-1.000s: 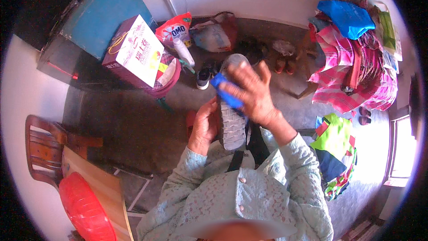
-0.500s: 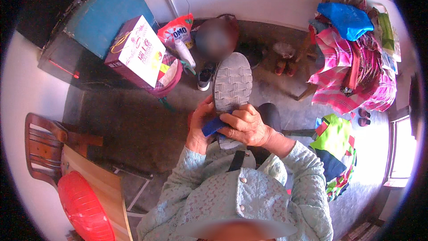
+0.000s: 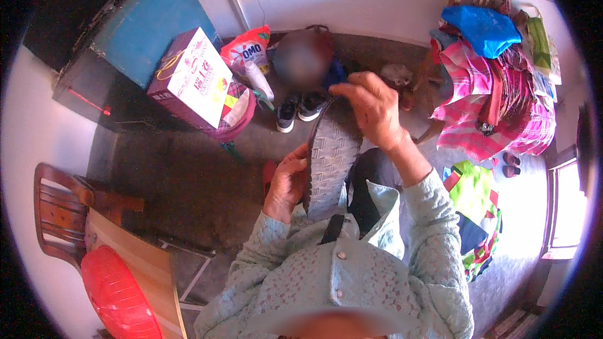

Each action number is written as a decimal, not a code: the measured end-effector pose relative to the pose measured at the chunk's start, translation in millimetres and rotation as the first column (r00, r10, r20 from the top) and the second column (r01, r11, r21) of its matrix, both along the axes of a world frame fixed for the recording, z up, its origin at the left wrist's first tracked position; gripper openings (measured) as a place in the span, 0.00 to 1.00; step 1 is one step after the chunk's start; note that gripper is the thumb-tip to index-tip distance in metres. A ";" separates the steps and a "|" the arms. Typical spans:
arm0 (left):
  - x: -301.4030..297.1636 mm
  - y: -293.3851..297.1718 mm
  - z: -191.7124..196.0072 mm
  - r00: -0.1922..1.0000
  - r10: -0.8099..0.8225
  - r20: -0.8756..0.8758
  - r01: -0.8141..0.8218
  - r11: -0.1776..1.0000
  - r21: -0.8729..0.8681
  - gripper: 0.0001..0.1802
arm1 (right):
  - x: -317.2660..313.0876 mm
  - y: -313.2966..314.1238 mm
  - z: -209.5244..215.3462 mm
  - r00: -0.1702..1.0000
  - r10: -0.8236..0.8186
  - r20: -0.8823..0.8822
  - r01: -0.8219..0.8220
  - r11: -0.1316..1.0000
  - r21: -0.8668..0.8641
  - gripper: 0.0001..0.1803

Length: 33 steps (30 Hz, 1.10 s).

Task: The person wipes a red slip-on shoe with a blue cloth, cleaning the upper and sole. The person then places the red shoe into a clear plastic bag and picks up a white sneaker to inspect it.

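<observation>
Head view: grey-soled shoe (image 3: 330, 166) held sole-up over lap, toe away. Left hand (image 3: 287, 183) gripping shoe's left edge near heel, fingers curled on it. Right hand (image 3: 372, 108) clasped over toe end. Pair of sneakers (image 3: 299, 109) on floor beyond, cardboard box (image 3: 190, 78) left.

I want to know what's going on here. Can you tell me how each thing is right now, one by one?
shoe: held up, grey sole facing the camera
left hand: gripping the shoe's side
right hand: holding the shoe's top end
pair of sneakers: standing on the floor, side by side
purple box: tilted, resting in a basket
clothes: piled on a chair
red stool: standing by the table
</observation>
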State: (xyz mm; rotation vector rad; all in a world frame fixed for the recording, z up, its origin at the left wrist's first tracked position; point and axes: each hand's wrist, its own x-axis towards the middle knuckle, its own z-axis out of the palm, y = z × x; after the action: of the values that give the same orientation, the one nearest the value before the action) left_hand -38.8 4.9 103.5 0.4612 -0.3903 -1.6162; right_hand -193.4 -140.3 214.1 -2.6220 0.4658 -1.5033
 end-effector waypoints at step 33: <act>4.6 -6.3 15.5 0.972 0.215 0.097 -0.222 0.973 0.067 0.32 | 32.1 37.8 -33.3 0.967 0.213 -0.140 -0.215 0.977 0.001 0.18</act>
State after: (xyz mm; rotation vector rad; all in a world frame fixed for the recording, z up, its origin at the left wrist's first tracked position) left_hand -34.1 -1.4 119.0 0.6160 -0.3325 -1.4029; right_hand -161.4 -102.6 180.8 -2.6975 0.1741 -1.2695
